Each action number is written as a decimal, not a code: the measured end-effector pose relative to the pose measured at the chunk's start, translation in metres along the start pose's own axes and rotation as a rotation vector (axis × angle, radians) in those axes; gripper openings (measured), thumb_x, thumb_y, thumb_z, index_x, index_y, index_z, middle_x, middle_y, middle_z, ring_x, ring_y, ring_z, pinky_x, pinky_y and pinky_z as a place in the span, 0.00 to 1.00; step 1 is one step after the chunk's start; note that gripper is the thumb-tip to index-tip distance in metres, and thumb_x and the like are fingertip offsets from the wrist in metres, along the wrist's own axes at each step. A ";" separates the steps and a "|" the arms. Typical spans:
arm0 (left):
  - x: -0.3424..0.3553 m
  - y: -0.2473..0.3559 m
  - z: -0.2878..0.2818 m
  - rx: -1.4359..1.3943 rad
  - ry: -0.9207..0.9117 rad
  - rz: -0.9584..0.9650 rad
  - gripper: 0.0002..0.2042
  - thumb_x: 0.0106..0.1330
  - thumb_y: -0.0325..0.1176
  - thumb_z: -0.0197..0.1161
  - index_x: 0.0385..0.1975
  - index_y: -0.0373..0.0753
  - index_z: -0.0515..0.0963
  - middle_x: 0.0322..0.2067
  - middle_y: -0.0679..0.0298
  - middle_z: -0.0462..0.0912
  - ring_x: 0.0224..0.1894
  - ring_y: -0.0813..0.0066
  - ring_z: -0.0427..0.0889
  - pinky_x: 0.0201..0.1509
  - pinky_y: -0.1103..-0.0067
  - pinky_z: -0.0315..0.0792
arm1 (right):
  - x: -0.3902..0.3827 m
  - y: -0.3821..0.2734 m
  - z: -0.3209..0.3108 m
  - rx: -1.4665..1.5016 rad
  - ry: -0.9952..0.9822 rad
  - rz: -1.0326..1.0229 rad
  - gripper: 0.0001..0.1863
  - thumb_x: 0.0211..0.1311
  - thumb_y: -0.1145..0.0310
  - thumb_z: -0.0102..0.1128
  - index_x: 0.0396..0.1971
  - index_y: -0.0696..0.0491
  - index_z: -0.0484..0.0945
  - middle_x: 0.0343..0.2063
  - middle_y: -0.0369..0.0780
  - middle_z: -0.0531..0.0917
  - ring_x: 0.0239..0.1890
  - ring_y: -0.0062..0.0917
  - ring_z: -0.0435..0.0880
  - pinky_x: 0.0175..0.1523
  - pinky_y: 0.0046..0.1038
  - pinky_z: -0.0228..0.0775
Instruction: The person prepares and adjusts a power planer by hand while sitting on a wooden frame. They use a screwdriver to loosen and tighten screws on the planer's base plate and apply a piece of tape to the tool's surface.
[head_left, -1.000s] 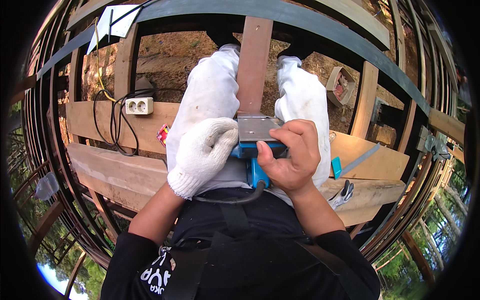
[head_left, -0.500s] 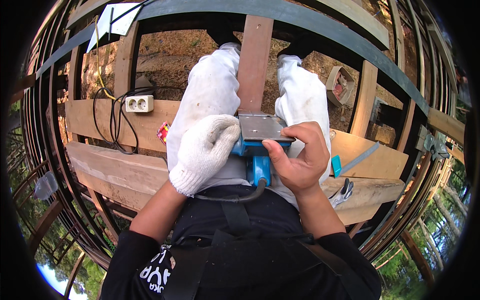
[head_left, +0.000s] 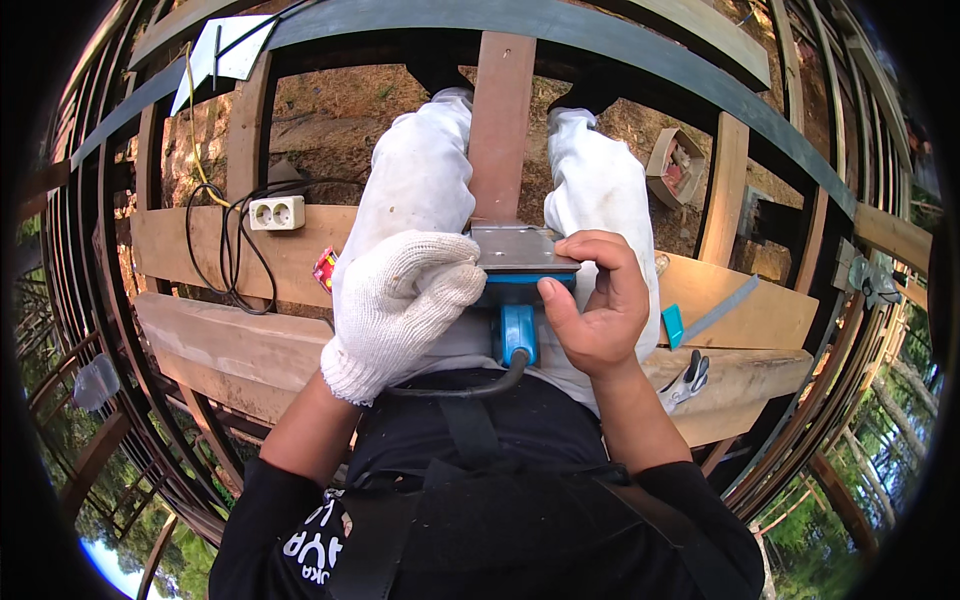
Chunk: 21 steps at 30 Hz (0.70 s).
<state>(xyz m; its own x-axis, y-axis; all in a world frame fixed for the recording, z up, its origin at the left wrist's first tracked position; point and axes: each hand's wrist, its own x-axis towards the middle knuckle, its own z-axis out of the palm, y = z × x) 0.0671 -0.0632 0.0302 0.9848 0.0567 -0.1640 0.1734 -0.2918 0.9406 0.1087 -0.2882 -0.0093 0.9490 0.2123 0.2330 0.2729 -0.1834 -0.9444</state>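
A blue corded electric sander (head_left: 517,335) is held bottom up above my lap, its flat grey metal plate (head_left: 515,250) facing upward. My left hand (head_left: 405,300), in a white knit glove, has its fingers curled against the plate's left edge; the fingertips are partly hidden. On the opposite side, my bare right hand (head_left: 603,310) pinches the plate's right edge, forefinger on top and thumb below. The sander's black cord (head_left: 475,388) bends away to the left across my shirt.
A reddish plank (head_left: 500,130) runs between my legs. At left lie a white socket strip (head_left: 277,213) and looped black cable (head_left: 232,250). To the right are a turquoise-handled square (head_left: 673,326), a grey-white glove (head_left: 686,383) and a cardboard box (head_left: 675,167). Gaps between beams show ground below.
My left fingers have loosened and shifted along the plate's left edge. My right hand keeps its pinch on the other side. The view has moved slightly.
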 end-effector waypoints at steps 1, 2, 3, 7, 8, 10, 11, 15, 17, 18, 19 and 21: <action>0.001 -0.002 0.000 -0.021 0.013 0.020 0.11 0.66 0.28 0.74 0.45 0.32 0.85 0.38 0.62 0.89 0.40 0.78 0.85 0.48 0.78 0.79 | -0.003 0.002 -0.002 -0.006 0.003 0.002 0.19 0.53 0.75 0.76 0.44 0.60 0.79 0.40 0.47 0.85 0.42 0.35 0.85 0.51 0.32 0.78; 0.001 -0.003 0.001 -0.038 0.030 0.037 0.11 0.66 0.28 0.74 0.44 0.32 0.86 0.37 0.62 0.89 0.40 0.77 0.86 0.48 0.78 0.79 | -0.008 0.004 -0.005 0.078 -0.007 0.031 0.19 0.53 0.77 0.74 0.45 0.60 0.79 0.43 0.48 0.85 0.45 0.35 0.85 0.55 0.32 0.77; 0.001 -0.003 0.001 -0.038 0.028 0.035 0.11 0.66 0.28 0.74 0.44 0.32 0.86 0.37 0.62 0.89 0.40 0.77 0.86 0.48 0.78 0.79 | -0.011 0.006 -0.007 0.161 -0.016 0.060 0.20 0.53 0.78 0.72 0.47 0.61 0.78 0.45 0.49 0.85 0.49 0.35 0.86 0.58 0.33 0.77; 0.002 0.000 0.003 -0.005 0.018 0.041 0.10 0.66 0.27 0.73 0.44 0.31 0.86 0.37 0.60 0.89 0.39 0.77 0.86 0.45 0.78 0.80 | -0.014 0.009 -0.012 0.153 -0.050 0.060 0.20 0.54 0.79 0.72 0.48 0.62 0.79 0.48 0.50 0.85 0.52 0.37 0.86 0.61 0.34 0.76; 0.001 -0.001 0.003 0.012 0.029 0.064 0.10 0.66 0.26 0.73 0.44 0.30 0.85 0.36 0.60 0.89 0.38 0.78 0.86 0.44 0.78 0.80 | -0.014 0.009 -0.013 0.136 -0.063 0.056 0.20 0.54 0.80 0.71 0.48 0.62 0.79 0.48 0.50 0.85 0.52 0.37 0.86 0.61 0.34 0.76; 0.000 0.002 0.009 -0.040 0.050 0.034 0.10 0.66 0.25 0.73 0.44 0.30 0.85 0.36 0.60 0.89 0.37 0.77 0.86 0.44 0.78 0.80 | -0.014 0.008 -0.015 0.120 -0.074 0.052 0.20 0.55 0.81 0.71 0.49 0.61 0.80 0.48 0.50 0.85 0.52 0.37 0.86 0.60 0.34 0.76; 0.000 0.003 0.011 -0.095 0.072 0.002 0.09 0.67 0.25 0.72 0.44 0.29 0.85 0.36 0.61 0.89 0.37 0.77 0.86 0.43 0.78 0.80 | -0.013 0.007 -0.016 0.103 -0.073 0.049 0.19 0.56 0.81 0.71 0.49 0.61 0.80 0.48 0.49 0.86 0.52 0.37 0.86 0.60 0.34 0.77; 0.000 0.000 0.010 0.015 0.055 0.052 0.09 0.67 0.25 0.72 0.45 0.29 0.84 0.35 0.61 0.88 0.37 0.78 0.86 0.43 0.78 0.80 | -0.014 0.008 -0.017 0.084 -0.073 0.035 0.19 0.56 0.81 0.72 0.48 0.60 0.80 0.47 0.48 0.87 0.52 0.36 0.86 0.59 0.33 0.77; -0.001 -0.001 0.010 -0.106 0.041 -0.039 0.09 0.69 0.26 0.70 0.45 0.29 0.84 0.35 0.61 0.88 0.36 0.77 0.85 0.41 0.78 0.80 | -0.013 0.009 -0.016 0.106 -0.073 0.042 0.19 0.56 0.81 0.71 0.48 0.60 0.80 0.47 0.48 0.87 0.51 0.36 0.86 0.58 0.33 0.77; -0.001 -0.001 0.009 -0.106 0.044 -0.040 0.09 0.69 0.26 0.70 0.45 0.29 0.84 0.35 0.61 0.88 0.36 0.77 0.85 0.41 0.78 0.80 | -0.014 0.010 -0.016 0.126 -0.072 0.050 0.18 0.56 0.81 0.71 0.48 0.60 0.81 0.47 0.48 0.87 0.51 0.35 0.86 0.58 0.32 0.77; -0.001 0.000 0.008 -0.256 0.043 -0.136 0.10 0.70 0.27 0.70 0.47 0.30 0.84 0.36 0.62 0.88 0.36 0.79 0.85 0.41 0.79 0.80 | -0.014 0.010 -0.016 0.127 -0.076 0.050 0.18 0.56 0.81 0.71 0.48 0.60 0.81 0.47 0.48 0.87 0.51 0.35 0.86 0.58 0.32 0.77; 0.000 0.001 0.004 -0.402 0.049 -0.232 0.10 0.72 0.28 0.69 0.48 0.31 0.84 0.37 0.63 0.88 0.36 0.80 0.84 0.41 0.80 0.80 | -0.015 0.010 -0.015 0.124 -0.058 0.047 0.18 0.56 0.82 0.71 0.48 0.60 0.81 0.46 0.48 0.86 0.51 0.35 0.86 0.58 0.32 0.76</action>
<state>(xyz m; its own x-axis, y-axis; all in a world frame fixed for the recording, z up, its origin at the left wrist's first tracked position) 0.0668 -0.0671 0.0296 0.9171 0.1243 -0.3788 0.3640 0.1266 0.9227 0.0998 -0.3076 -0.0190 0.9486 0.2621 0.1772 0.2031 -0.0754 -0.9762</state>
